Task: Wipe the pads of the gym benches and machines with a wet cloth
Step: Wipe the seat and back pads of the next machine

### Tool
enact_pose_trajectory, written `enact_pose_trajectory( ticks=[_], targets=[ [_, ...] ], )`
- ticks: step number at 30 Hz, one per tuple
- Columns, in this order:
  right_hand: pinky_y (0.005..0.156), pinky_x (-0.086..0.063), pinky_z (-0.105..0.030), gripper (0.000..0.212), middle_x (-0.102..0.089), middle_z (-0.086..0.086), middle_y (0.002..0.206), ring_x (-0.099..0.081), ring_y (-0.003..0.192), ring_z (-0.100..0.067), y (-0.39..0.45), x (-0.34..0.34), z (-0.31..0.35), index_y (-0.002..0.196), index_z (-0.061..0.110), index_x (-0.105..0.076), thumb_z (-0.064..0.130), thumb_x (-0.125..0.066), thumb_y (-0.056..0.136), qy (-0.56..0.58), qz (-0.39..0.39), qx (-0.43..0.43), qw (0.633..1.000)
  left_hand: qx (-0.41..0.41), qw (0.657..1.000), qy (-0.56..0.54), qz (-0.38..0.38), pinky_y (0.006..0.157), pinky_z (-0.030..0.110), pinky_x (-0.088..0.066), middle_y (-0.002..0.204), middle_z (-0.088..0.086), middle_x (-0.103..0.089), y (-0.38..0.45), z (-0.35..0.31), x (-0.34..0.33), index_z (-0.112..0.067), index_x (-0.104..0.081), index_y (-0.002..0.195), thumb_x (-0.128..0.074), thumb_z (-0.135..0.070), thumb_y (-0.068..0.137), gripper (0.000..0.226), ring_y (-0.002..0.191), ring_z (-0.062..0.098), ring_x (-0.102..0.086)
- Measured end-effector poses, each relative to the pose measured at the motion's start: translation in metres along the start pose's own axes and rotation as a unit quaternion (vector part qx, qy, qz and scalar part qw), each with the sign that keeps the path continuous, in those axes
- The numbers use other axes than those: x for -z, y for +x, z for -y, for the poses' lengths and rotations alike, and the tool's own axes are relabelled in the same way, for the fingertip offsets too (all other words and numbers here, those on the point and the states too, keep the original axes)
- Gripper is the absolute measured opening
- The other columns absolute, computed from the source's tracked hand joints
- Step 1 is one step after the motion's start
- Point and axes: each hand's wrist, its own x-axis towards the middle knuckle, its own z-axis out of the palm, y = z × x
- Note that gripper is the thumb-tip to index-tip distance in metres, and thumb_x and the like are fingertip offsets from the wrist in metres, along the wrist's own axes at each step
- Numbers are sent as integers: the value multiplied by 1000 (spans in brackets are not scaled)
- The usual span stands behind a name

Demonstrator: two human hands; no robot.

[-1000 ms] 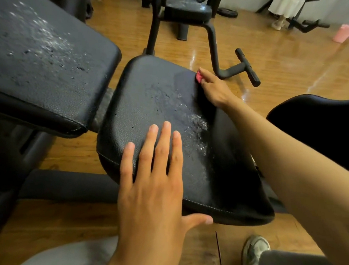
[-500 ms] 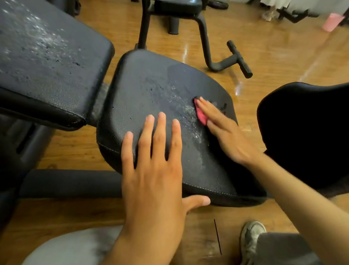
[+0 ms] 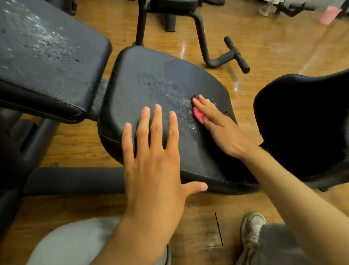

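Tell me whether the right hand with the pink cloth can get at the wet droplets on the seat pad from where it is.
Probably yes. The right hand presses the pink cloth flat on the seat pad, right beside the droplets. Nothing lies between them; the left hand rests nearer the pad's front edge, clear of that patch.

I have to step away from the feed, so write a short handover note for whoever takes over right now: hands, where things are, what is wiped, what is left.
Left hand: flat, fingers spread, pressing on the near part of the seat pad.
Right hand: straight fingers pressing the pink cloth onto the seat pad's right side.
Done: nothing looks finished; a smoother patch shows on the seat pad's far right.
Left: water droplets streak the middle of the seat pad, just left of the cloth. The back pad at upper left is speckled with droplets too. The black seat at right and the farther machine pad remain; their state is unclear.
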Motion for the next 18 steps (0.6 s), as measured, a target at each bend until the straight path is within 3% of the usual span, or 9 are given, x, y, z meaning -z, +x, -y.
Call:
enact_pose_trajectory(
  ticks=[2, 4, 9, 12, 18],
  targets=[
    [119, 1, -7, 52, -16, 11, 169, -3, 144, 13, 17, 0, 1, 158, 27, -34, 9, -38, 109, 1, 4, 12, 1000, 5, 1000, 0, -3, 124, 57, -2, 170, 18, -14, -1, 0, 1, -12, -21, 163, -65, -91, 52, 144, 158, 37, -9],
    [115, -1, -4, 52, -19, 14, 168, -4, 146, 12, 0, 0, 8, 157, 29, -36, 10, -40, 109, 2, 11, 35, 999, 4, 1000, -3, -6, 124, 55, 1, 171, 16, -10, 0, 0, 0, -12, -18, 164, -65, -91, 53, 144, 158, 36, -5],
    [127, -14, -42, 47, -32, 15, 164, -18, 155, -7, -110, -14, 22, 154, 24, -43, 16, -42, 108, 29, 13, 110, 993, 11, 1000, -14, -20, 123, 54, 10, 172, 15, -4, -3, 9, 1, -15, -12, 165, -66, -90, 55, 144, 159, 34, 2],
    [126, -18, -49, 47, -33, 15, 163, -19, 155, -9, -130, -14, 24, 154, 25, -43, 18, -41, 107, 29, 19, 110, 993, 34, 999, -15, -26, 122, 58, 9, 172, 16, 1, -5, 18, 3, -15, -9, 165, -63, -94, 51, 148, 158, 36, 8],
    [125, -4, -23, 48, -22, 12, 167, -4, 151, 4, -14, -12, 20, 157, 25, -35, 15, -41, 110, 2, 7, 61, 998, 42, 998, -35, -27, 122, 61, 7, 172, 15, 5, -5, 23, 4, -17, -6, 165, -59, -95, 48, 151, 158, 35, 12]
  ],
)
